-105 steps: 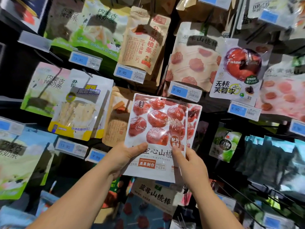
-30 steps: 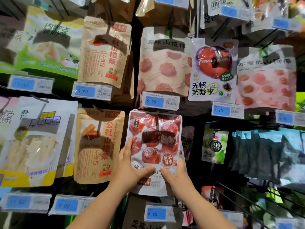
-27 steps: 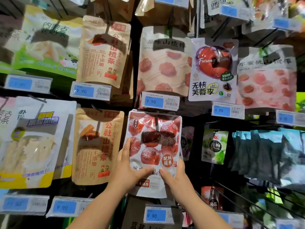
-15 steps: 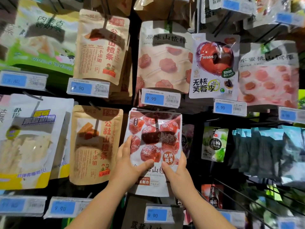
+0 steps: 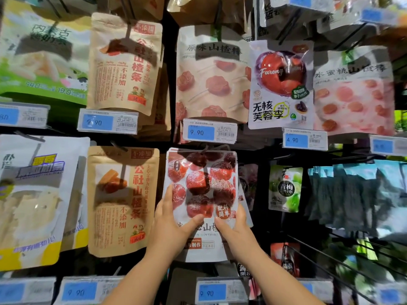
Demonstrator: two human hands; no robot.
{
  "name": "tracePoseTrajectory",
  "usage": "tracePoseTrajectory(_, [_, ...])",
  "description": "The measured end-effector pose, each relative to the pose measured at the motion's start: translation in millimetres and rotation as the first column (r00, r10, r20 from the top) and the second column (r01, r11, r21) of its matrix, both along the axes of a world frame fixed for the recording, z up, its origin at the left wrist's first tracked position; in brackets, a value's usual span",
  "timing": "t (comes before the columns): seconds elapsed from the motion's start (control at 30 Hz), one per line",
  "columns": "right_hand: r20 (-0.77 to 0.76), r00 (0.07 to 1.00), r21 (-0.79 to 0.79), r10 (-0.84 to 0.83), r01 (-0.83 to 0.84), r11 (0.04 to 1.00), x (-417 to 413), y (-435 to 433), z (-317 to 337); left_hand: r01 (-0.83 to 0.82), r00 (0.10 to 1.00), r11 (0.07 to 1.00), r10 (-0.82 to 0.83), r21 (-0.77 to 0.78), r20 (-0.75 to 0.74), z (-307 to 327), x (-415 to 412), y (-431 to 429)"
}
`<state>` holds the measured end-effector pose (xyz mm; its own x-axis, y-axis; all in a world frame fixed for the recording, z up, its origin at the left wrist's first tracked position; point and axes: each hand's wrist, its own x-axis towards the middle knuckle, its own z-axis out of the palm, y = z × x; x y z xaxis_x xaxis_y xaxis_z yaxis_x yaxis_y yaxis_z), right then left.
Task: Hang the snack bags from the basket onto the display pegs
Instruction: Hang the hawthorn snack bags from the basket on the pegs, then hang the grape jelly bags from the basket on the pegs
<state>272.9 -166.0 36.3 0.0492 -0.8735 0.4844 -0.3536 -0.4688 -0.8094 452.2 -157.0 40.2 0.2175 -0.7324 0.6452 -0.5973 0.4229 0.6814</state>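
**Both hands holding a hawthorn snack bag up at a display peg**

I hold a white snack bag [image 5: 201,190], printed with glossy red hawthorn fruits, upright against a shop's hanging display. My left hand [image 5: 170,227] grips its lower left side: the thumb lies across the front and one finger runs up along the left edge. My right hand [image 5: 234,227] pinches the lower right side, with the thumb on the front and the other fingers tucked behind the bag.

The bag's top edge sits at a dark peg [image 5: 204,148]. Shadow covers that spot, so I cannot tell whether the hanging hole is on the peg. Edges of matching bags [image 5: 247,208] peek out just behind it on the right.

Directly above the top edge hangs a blue price tag [image 5: 209,131] reading 9.90. Just to the left hangs a brown kraft-paper bag [image 5: 122,201] with red Chinese lettering. To the right, across a dark gap, hangs a small green plum-jelly bag [image 5: 285,189]. Higher up on the right is a white plum bag [image 5: 280,84] showing one large red fruit. Bare wire pegs [image 5: 330,258] jut out at lower right. Below my wrists is a second tag [image 5: 217,291], also reading 9.90.
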Motion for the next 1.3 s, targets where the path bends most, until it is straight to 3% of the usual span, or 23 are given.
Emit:
tracePoseTrajectory(0.37, [0.026,0.999,0.001,-0.026,0.026,1.000,0.3,36.0,-0.3,0.040,0.992,0.997,-0.048,-0.072,-0.118,-6.3,1.3,42.0])
tracePoseTrajectory(0.57, [0.003,0.999,0.046,-0.038,0.038,0.998,-11.9,66.1,0.6,-0.131,0.990,0.990,0.127,-0.058,-0.068,-8.0,-14.9,69.0])
tracePoseTrajectory(0.77, [-0.083,0.977,0.009,-0.194,0.195,0.981,-47.3,99.6,-8.4,-0.137,0.988,0.981,0.146,-0.139,0.058,-16.5,-58.2,93.8])
tracePoseTrajectory(0.93, [-0.140,0.938,-0.028,-0.318,0.317,0.948,-111.2,135.7,-25.3,0.132,0.975,0.979,-0.100,-0.158,0.199,-39.7,-130.2,99.8])
tracePoseTrajectory(1.07, [-0.220,0.863,0.021,-0.455,0.471,0.882,-180.2,175.1,-52.0,0.356,0.909,0.934,-0.339,-0.029,0.243,-79.2,-211.9,102.2])
tracePoseTrajectory(1.3, [-0.387,0.687,0.214,-0.615,0.716,0.664,-309.6,250.6,-116.8,0.659,0.604,0.672,-0.740,0.337,0.295,-180.2,-370.3,129.9])
